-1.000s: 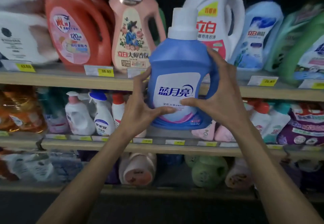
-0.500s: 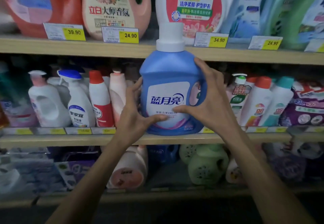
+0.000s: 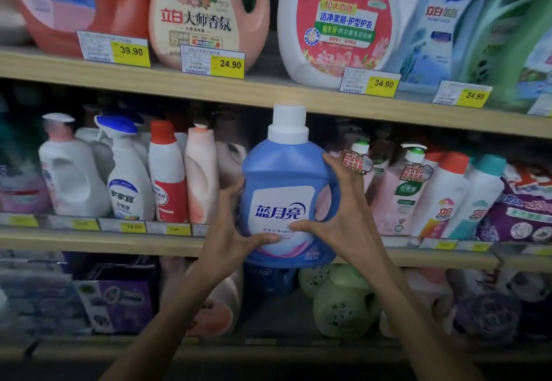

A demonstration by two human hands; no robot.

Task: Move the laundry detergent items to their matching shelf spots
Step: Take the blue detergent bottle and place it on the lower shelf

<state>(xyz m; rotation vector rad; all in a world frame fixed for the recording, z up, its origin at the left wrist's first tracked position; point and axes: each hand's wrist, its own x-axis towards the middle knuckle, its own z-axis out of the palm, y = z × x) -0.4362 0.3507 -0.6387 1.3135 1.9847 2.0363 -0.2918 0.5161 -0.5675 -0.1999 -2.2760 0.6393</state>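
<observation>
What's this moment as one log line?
left hand, right hand: gripping | item: blue detergent bottle, upright | where: middle shelf front edge

We hold the blue jug upright between both hands: our left hand curls round its left side, thumb on the label; our right hand wraps its right side. Its base overlaps the middle shelf edge, its white cap reaches just under the top shelf, and a pink bottle stands left of it

Left hand, right hand, both raised forward, curled, gripping
</observation>
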